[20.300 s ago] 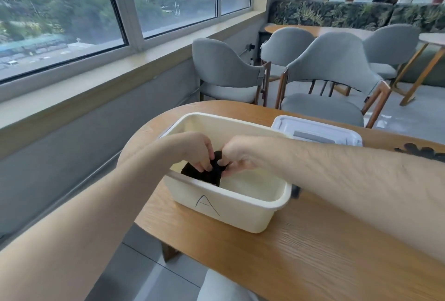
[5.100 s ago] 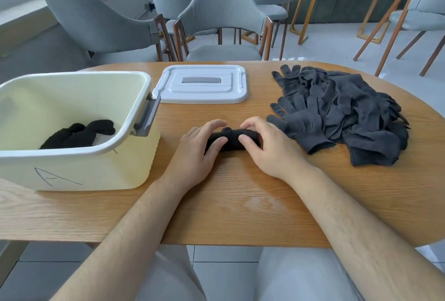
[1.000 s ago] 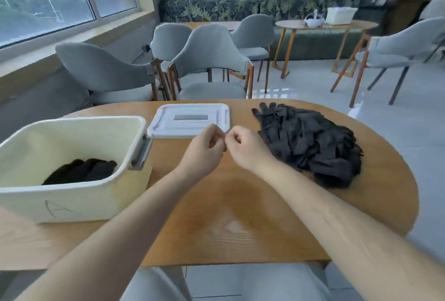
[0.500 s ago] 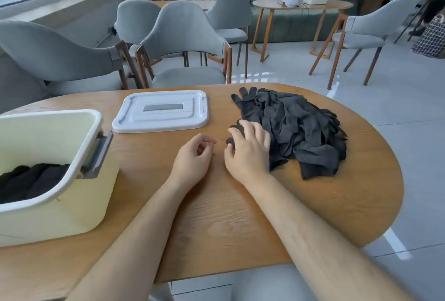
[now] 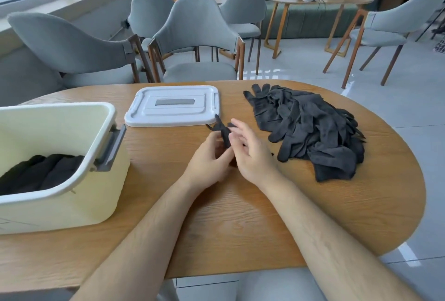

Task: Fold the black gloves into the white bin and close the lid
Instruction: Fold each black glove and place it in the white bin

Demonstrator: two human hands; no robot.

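Folded black gloves (image 5: 41, 173) in open white bin (image 5: 72, 204); lid (image 5: 149, 115) flat beside it

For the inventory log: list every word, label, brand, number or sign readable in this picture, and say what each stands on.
No text can be read here.
Pen strokes on the front of the white bin: faint and cut off by the picture's left edge, not legible.
Grey strip on the lid: no writing can be made out on it.
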